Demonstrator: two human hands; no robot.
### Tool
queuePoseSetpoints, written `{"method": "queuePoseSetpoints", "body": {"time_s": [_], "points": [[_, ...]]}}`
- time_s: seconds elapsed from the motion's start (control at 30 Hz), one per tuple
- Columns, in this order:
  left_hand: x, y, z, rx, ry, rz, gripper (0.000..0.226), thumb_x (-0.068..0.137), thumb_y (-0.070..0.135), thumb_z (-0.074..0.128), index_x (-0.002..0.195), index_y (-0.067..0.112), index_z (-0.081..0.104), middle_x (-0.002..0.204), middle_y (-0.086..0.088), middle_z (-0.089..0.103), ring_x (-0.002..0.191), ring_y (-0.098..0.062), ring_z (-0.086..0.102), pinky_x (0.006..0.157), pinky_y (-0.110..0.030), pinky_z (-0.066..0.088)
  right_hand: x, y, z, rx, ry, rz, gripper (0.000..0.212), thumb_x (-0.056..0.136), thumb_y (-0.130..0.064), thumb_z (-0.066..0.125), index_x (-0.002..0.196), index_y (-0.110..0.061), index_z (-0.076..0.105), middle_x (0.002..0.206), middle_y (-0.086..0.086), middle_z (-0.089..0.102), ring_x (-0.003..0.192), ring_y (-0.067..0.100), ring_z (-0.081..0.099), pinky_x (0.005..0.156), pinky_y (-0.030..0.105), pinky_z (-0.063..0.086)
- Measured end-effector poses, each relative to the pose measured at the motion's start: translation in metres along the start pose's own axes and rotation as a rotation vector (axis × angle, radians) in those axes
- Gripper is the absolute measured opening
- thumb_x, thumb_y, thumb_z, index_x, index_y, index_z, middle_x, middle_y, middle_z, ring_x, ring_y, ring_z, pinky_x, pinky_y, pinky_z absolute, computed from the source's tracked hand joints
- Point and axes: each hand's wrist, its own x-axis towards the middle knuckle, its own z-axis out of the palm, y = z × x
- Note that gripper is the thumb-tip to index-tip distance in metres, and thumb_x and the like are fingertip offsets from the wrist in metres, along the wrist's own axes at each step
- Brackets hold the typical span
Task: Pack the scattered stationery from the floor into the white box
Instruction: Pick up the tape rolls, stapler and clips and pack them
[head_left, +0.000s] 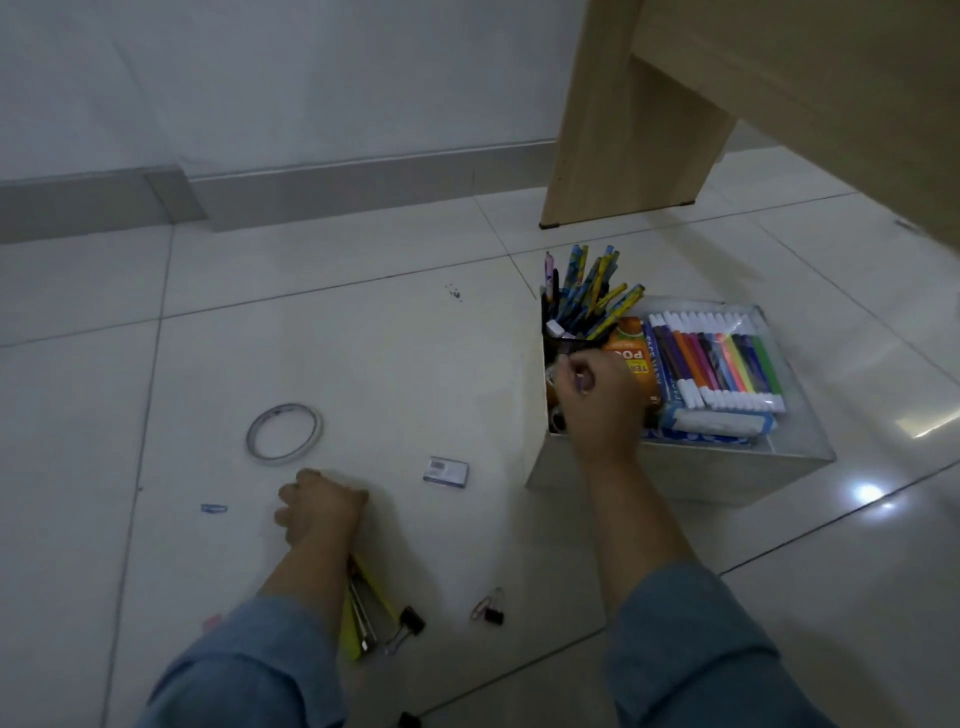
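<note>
While the right hand (597, 395) dips curled fingers into the white box (675, 467), the left hand (317, 509) rests closed on the floor near the tape ring (284, 433), which looks light and easy to pinch by its rim.

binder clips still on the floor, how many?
3 visible: one by the yellow stapler at, one right of it at, one cut off at the bottom edge. The left forearm may hide more.

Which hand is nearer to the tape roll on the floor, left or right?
Left. The left hand rests on the floor just below the tape roll; the right hand is far to its right, over the white box.
</note>
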Motion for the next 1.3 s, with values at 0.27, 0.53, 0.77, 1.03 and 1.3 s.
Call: {"method": "queuePoseSetpoints", "body": {"time_s": [0.27,0.53,0.77,1.03,1.3], "points": [[0.0,-0.019,0.006,-0.134,-0.031,0.224,0.048,0.085,0.011,0.061,0.131,0.008,0.048,0.123,-0.025,0.056,0.106,-0.038,0.056,0.087,-0.039,0.046,-0.068,-0.014,0.101,-0.192,-0.927,-0.216,0.04,0.094,-0.01,0.048,0.133,-0.008,0.051,0.131,0.015,0.05,0.12,0.027,0.047,0.096,0.031,0.04],[0.0,0.014,-0.015,-0.952,-0.338,0.067,0.045,0.094,-0.007,0.035,0.135,0.009,0.044,0.124,-0.027,0.052,0.096,-0.034,0.054,0.074,-0.034,0.05,-0.088,-0.006,0.109,-0.05,-0.843,-0.021,0.038,0.096,-0.013,0.049,0.133,-0.008,0.052,0.126,0.019,0.056,0.114,0.028,0.055,0.092,0.027,0.044],[-0.013,0.057,-0.03,-0.961,-0.369,0.219,0.041,0.09,-0.004,0.046,0.128,0.012,0.05,0.093,-0.011,0.064,0.075,-0.02,0.06,0.07,-0.025,0.047,-0.022,-0.073,0.082,0.717,-0.743,0.671,0.032,0.096,-0.011,0.05,0.125,0.003,0.052,0.108,0.021,0.061,0.086,0.023,0.062,0.07,0.022,0.054],[-0.046,0.104,-0.025,-1.145,-0.615,0.314,0.03,0.093,0.001,0.048,0.118,0.015,0.057,0.091,-0.004,0.069,0.079,-0.015,0.068,0.078,-0.022,0.056,0.007,-0.068,0.043,0.491,-0.537,0.56,0.03,0.089,-0.012,0.062,0.116,-0.002,0.066,0.109,0.015,0.07,0.085,0.016,0.058,0.075,0.027,0.046],[-0.091,0.144,-0.014,-0.908,-0.656,0.524,0.043,0.096,0.021,0.05,0.138,0.019,0.044,0.132,-0.007,0.055,0.106,-0.015,0.056,0.096,-0.027,0.045,0.045,-0.032,-0.021,0.787,-0.577,0.759,0.031,0.091,-0.007,0.058,0.121,0.003,0.057,0.099,0.014,0.065,0.076,0.018,0.065,0.066,0.022,0.057]]}}
